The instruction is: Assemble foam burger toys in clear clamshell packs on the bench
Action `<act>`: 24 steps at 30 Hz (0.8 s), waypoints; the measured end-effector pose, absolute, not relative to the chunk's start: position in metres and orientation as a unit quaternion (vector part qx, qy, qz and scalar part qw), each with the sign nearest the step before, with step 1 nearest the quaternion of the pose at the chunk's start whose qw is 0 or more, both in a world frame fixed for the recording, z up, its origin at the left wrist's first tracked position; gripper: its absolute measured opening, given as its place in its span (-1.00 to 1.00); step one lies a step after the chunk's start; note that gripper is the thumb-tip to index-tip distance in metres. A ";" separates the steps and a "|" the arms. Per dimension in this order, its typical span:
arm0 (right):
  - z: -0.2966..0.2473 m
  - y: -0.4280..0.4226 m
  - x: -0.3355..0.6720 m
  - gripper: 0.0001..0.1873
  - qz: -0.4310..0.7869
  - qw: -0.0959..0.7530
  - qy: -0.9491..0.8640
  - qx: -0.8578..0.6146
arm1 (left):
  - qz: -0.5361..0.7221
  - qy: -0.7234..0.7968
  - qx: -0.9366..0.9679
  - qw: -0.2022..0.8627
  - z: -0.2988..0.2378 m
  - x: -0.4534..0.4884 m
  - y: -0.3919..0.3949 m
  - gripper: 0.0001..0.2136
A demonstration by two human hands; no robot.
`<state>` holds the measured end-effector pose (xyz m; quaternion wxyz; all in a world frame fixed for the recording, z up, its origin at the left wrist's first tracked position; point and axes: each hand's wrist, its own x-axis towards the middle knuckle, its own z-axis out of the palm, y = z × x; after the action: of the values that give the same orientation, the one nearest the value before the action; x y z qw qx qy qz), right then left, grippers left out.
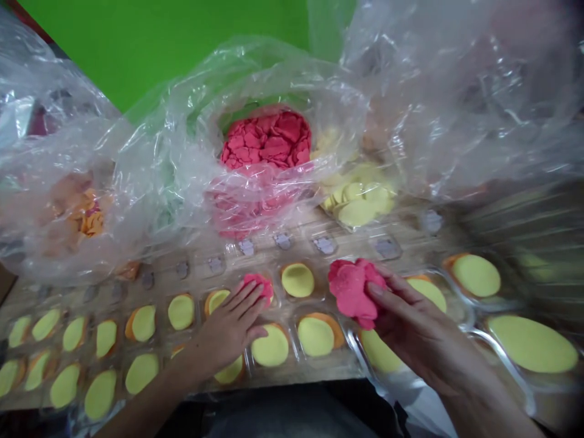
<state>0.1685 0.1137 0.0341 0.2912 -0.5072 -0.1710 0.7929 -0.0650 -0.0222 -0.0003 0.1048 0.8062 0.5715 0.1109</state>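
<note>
- A crumpled clear plastic sheet (283, 79) lay across the far side of the table; a green wall (159, 42) showed behind it;
- Clear plastic trays (504, 359) filled the near side; their compartments held yellow discs (271, 345) on orange backing;
- A heap of red-pink dough (267, 140) sat under the plastic, beside pale yellow dough (358, 198);
- The right hand (424, 328) gripped a ragged pink dough piece (351, 292) above the trays;
- The left hand (228, 328), fingers apart, touched a small pink dough piece (258, 286) on a tray compartment

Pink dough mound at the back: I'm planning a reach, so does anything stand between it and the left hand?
Yes: a crumpled clear plastic sheet hangs over the front of the crumpled pink dough mound, between it and the left hand.
</note>
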 end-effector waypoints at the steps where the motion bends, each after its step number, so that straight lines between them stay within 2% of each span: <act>1: 0.033 0.111 0.166 -0.58 0.799 0.291 -0.183 -0.495 | 0.126 0.585 0.787 0.148 0.007 -0.063 -0.021 -0.62; 4: 0.032 0.101 0.156 -0.67 0.812 0.287 -0.237 -0.450 | 0.249 0.653 0.656 0.284 0.031 -0.051 -0.011 -0.67; 8: 0.038 0.090 0.146 -0.64 0.804 0.265 -0.341 -0.409 | 0.385 0.676 0.421 0.467 0.055 -0.025 0.019 -0.63; 12: 0.038 0.087 0.150 -0.67 0.787 0.273 -0.371 -0.410 | 0.434 0.663 0.290 0.537 0.054 -0.009 0.045 -0.88; 15: 0.032 0.089 0.159 -0.74 0.793 0.288 -0.329 -0.424 | 0.482 0.622 0.209 0.581 0.042 -0.008 0.053 -0.83; 17: 0.028 0.091 0.168 -0.77 0.792 0.313 -0.281 -0.443 | 0.519 0.641 0.192 0.532 0.033 -0.010 0.055 -0.82; 20: 0.023 0.094 0.181 -0.75 0.772 0.354 -0.227 -0.476 | 0.524 0.704 0.330 0.348 0.018 -0.015 0.053 -0.82; 22: 0.020 0.096 0.190 -0.70 0.757 0.369 -0.208 -0.498 | 0.453 0.682 0.502 0.280 0.006 -0.017 0.049 -0.79; 24: 0.018 0.096 0.198 -0.68 0.745 0.380 -0.194 -0.513 | 0.348 0.621 0.647 0.274 -0.005 -0.019 0.043 -0.76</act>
<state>0.1984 0.0964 0.0182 0.3797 -0.5129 -0.1941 0.7451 -0.0193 0.0430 -0.0055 0.2736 0.6465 0.6214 0.3479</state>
